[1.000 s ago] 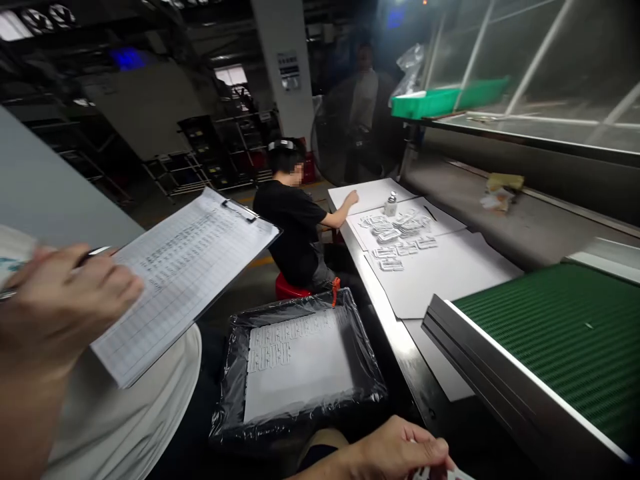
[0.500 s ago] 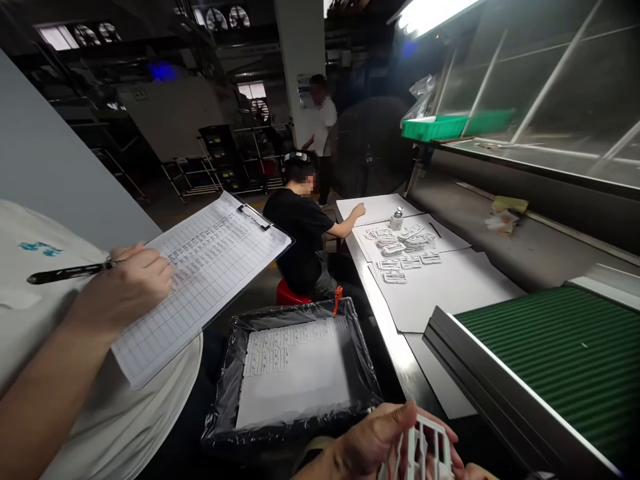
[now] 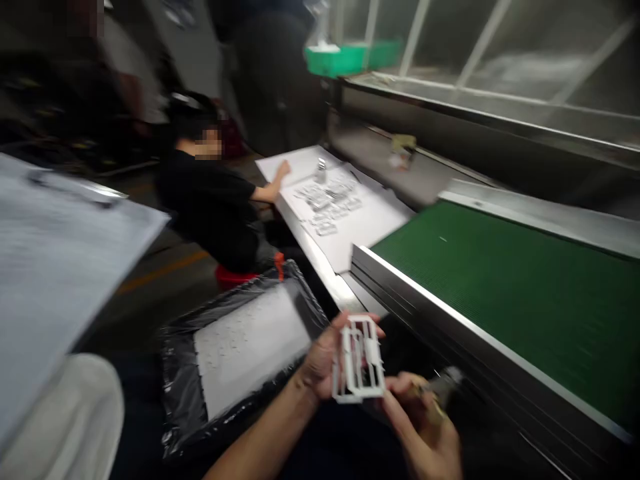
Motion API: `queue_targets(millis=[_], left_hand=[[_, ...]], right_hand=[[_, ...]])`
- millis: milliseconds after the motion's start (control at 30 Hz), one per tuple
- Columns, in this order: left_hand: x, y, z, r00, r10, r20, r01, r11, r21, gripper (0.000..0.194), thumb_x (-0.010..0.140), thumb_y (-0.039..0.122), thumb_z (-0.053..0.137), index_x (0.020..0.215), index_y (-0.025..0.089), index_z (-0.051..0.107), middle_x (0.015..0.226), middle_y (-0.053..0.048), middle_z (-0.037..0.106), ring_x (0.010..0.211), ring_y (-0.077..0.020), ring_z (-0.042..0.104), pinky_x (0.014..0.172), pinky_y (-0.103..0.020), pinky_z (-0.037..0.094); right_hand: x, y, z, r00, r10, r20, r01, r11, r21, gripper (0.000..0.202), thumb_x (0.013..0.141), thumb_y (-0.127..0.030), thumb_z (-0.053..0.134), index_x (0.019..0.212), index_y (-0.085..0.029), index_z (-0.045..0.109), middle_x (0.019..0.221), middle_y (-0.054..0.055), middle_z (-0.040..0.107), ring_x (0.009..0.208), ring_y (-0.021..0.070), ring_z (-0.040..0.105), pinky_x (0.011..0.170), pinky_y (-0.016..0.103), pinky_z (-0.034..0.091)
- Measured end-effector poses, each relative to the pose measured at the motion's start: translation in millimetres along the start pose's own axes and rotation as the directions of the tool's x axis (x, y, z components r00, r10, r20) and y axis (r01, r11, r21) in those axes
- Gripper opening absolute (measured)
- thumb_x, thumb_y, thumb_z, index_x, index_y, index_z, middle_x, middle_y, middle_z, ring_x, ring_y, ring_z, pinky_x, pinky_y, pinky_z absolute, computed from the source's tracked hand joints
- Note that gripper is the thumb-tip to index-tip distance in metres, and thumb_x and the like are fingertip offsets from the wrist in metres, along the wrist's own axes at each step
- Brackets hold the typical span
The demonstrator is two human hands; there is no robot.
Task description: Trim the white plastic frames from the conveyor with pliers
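My left hand (image 3: 320,363) is closed round the left side of white plastic frame parts (image 3: 373,363), with long slots and thin bars; they look like two, one over the other. Close to their lower right corner is my right hand (image 3: 425,427), its thumb reaching the edge; I cannot tell if it touches. Those fingers are curled, with something yellowish on them, and a blurred grey object (image 3: 447,383) sticks out beside them, its kind unclear. More white frame parts (image 3: 333,200) lie on the white-covered table (image 3: 345,243) ahead.
A bin (image 3: 183,373) lined with black plastic stands at left, a white sheet inside. The green conveyor belt (image 3: 505,287) runs along the right. A co-worker in black (image 3: 210,207) sits at the table. A clipboard (image 3: 75,267) juts in from the left. A green tray (image 3: 335,60) stands behind.
My view has swung right and down. Both hands and the white frame parts have come up further into view. The neighbour's writing hand has left the picture.
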State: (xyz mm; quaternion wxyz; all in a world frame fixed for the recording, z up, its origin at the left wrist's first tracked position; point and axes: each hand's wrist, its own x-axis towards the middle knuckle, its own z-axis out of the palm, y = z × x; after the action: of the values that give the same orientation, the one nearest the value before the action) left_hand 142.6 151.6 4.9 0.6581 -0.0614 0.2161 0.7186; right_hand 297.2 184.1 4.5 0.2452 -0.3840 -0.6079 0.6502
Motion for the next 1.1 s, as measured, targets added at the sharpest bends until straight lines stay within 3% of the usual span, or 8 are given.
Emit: queue_targets(millis=[100, 433, 733, 1100], left_hand=[[2.0, 3.7, -0.8, 0.997, -0.057, -0.055, 0.057, 0.998, -0.002, 0.042, 0.092, 0.044, 0.041, 0.104, 0.010, 0.063, 0.086, -0.008, 0.072, 0.067, -0.0158, 0.067, 0.056, -0.023, 0.055], [7.0, 5.1, -8.0, 0.994, -0.070, -0.083, 0.075, 0.995, 0.064, 0.044, 0.095, 0.039, 0.033, 0.108, 0.007, 0.061, 0.090, -0.011, 0.071, 0.073, -0.0198, 0.068, 0.062, -0.032, 0.059], [3.1, 7.3, -11.1, 0.995, -0.042, -0.088, 0.047, 0.997, 0.058, 0.044, 0.094, 0.039, 0.035, 0.106, 0.007, 0.062, 0.089, -0.010, 0.071, 0.073, -0.0197, 0.068, 0.063, -0.032, 0.059], [3.5, 8.5, -14.1, 0.994, -0.081, -0.070, 0.084, 0.996, 0.042, 0.040, 0.093, 0.037, 0.040, 0.106, 0.007, 0.063, 0.090, -0.011, 0.071, 0.076, -0.0200, 0.068, 0.066, -0.032, 0.059]], right_hand=[[-3.1, -4.9, 7.6, 0.999, -0.038, 0.023, 0.035, 0.989, 0.141, 0.016, 0.086, -0.034, 0.057, 0.091, -0.021, 0.049, 0.083, 0.003, 0.055, 0.074, 0.0167, 0.057, 0.070, 0.030, 0.049], [-8.0, -3.6, 10.6, 0.999, -0.031, 0.012, 0.028, 0.977, 0.213, 0.011, 0.087, -0.026, 0.057, 0.088, -0.019, 0.049, 0.084, 0.002, 0.055, 0.074, 0.0147, 0.052, 0.070, 0.030, 0.043], [-7.6, -3.5, 16.1, 0.999, -0.031, 0.041, 0.022, 0.979, 0.204, 0.010, 0.087, -0.025, 0.057, 0.088, -0.019, 0.050, 0.082, 0.001, 0.054, 0.073, 0.0139, 0.051, 0.067, 0.028, 0.041], [-4.9, -0.3, 17.5, 1.000, 0.002, -0.018, -0.001, 0.996, 0.092, 0.014, 0.087, -0.030, 0.057, 0.087, -0.018, 0.050, 0.076, 0.000, 0.052, 0.071, 0.0131, 0.050, 0.067, 0.027, 0.040]])
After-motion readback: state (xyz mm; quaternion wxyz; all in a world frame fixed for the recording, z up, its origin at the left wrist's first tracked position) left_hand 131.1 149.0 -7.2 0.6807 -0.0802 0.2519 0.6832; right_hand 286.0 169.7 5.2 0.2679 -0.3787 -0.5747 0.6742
